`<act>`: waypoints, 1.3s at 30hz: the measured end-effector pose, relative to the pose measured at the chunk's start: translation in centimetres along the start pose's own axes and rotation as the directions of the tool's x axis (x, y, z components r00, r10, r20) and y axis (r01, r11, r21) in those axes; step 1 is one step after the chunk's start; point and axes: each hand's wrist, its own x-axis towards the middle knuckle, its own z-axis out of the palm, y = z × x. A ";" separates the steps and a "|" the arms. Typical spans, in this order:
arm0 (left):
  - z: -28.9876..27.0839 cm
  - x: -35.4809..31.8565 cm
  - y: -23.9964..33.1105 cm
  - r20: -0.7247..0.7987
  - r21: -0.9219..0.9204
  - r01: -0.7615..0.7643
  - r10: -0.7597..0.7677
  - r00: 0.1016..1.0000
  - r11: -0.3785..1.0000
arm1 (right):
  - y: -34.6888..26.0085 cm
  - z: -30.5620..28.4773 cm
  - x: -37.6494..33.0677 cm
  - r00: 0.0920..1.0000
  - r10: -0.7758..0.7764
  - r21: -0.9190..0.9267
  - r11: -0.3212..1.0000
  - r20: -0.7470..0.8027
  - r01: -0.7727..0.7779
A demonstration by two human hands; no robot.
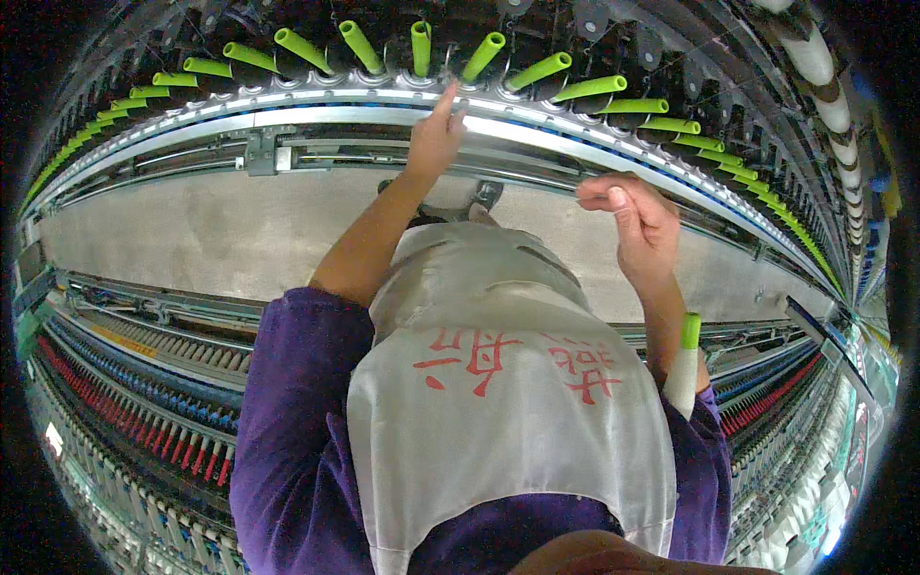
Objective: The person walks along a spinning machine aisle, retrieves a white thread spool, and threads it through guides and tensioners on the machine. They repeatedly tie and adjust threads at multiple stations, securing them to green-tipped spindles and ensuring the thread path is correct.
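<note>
My left hand (438,141) reaches to the spinning machine's rail (383,99), its index finger stretched up between two bright green bobbin tubes (421,50). Another finger stands apart from it, and nothing shows in this hand. To the right, my right hand (647,225) is raised in front of the machine, thumb and fingertips pressed together. Whatever the pinch may hold is too fine to see. A cone-shaped bobbin of white yarn with a green top (682,369) is beside my right forearm, against the apron; what supports it is hidden.
Green tubes curve along the machine to both sides. A small metal block (268,153) sits on the lower rail. Behind me runs another machine with rows of red bobbins (172,446). Pale floor (192,216) lies between. White rolls (829,101) line the upper right.
</note>
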 end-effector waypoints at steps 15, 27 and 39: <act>1.5 1.9 0.8 0.021 -0.096 0.035 -0.033 0.999 0.995 | -2.3 1.1 0.2 0.995 -0.076 0.006 0.997 0.059 0.076; 1.5 1.8 1.1 0.041 -0.072 0.037 -0.034 0.999 0.997 | -1.9 2.1 1.0 0.996 -0.041 -0.024 0.999 0.083 0.043; 1.9 1.8 1.0 0.013 -0.003 0.023 -0.023 1.000 1.000 | 6.6 6.2 2.0 0.983 0.151 -0.347 0.932 0.106 -0.106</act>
